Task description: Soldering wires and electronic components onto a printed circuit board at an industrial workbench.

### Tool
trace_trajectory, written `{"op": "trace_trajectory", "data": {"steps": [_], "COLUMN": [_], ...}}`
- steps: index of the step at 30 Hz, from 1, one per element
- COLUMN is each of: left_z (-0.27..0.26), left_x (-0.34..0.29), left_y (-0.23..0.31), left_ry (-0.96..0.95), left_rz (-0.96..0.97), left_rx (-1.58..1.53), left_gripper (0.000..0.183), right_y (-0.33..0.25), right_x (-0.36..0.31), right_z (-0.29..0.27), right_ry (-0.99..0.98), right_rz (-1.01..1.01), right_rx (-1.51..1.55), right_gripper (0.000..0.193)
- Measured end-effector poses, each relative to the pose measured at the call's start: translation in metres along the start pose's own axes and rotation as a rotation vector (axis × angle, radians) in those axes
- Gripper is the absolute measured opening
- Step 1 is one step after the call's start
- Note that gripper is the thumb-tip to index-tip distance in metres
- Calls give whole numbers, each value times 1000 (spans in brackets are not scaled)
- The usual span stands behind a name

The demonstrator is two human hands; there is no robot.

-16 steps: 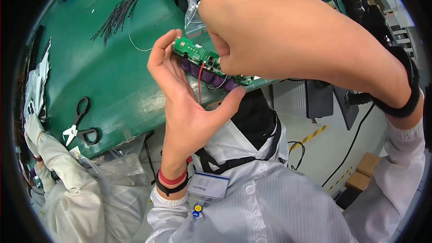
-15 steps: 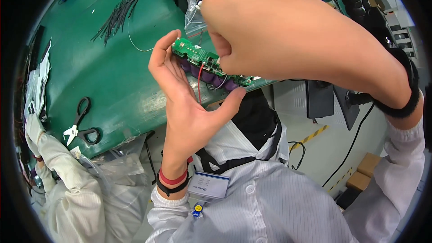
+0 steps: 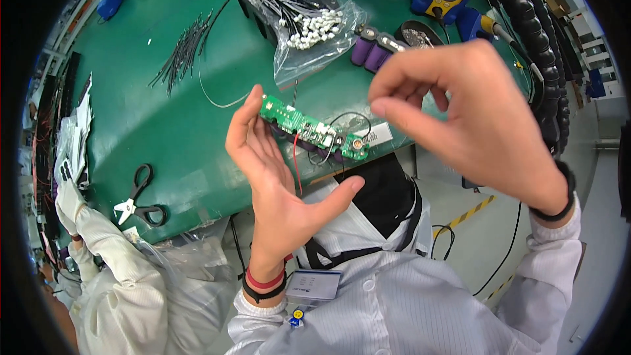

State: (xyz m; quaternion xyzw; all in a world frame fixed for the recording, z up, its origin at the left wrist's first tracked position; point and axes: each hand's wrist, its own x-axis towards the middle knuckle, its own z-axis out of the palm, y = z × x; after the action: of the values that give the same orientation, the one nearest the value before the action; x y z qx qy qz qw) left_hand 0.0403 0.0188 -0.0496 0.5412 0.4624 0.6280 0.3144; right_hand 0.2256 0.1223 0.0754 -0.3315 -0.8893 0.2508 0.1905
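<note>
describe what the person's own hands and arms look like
Both the left hand and right hand are gloveless. The left wrist wears a red band and a thin black band; the right, a wider black wristband. The sleeves are pale, finely striped, with gathered cuffs.

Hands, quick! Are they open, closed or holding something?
Left hand: open, fingers by the green circuit board, thumb clear of it.
Right hand: curled, thumb near the fingertips; can't tell if it's pinching anything.
</note>
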Motion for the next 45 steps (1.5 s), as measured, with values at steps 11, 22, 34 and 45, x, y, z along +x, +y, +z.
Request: {"op": "trace_trajectory", "data": {"steps": [11,22,34,45], "left_z": [10,1,-17,51], "left_x": [-19,-26,-31,-40], "left_y": [10,14,29,57], "left_ry": [299,315,183,158], "left_rz": [-120,-221,12,255], "left_rx": [-65,93,807,1302], "left_gripper": [119,105,52,30], "right_y": [30,42,96,159], "right_x": [-39,-48,-97,-93], "right_z": [37,59,34,-21], "right_ry": [163,359,769,1187], "right_rz": [67,-61,468,466], "right_rx": [452,436,715,1264], "right_gripper": [11,19,8,45]}}
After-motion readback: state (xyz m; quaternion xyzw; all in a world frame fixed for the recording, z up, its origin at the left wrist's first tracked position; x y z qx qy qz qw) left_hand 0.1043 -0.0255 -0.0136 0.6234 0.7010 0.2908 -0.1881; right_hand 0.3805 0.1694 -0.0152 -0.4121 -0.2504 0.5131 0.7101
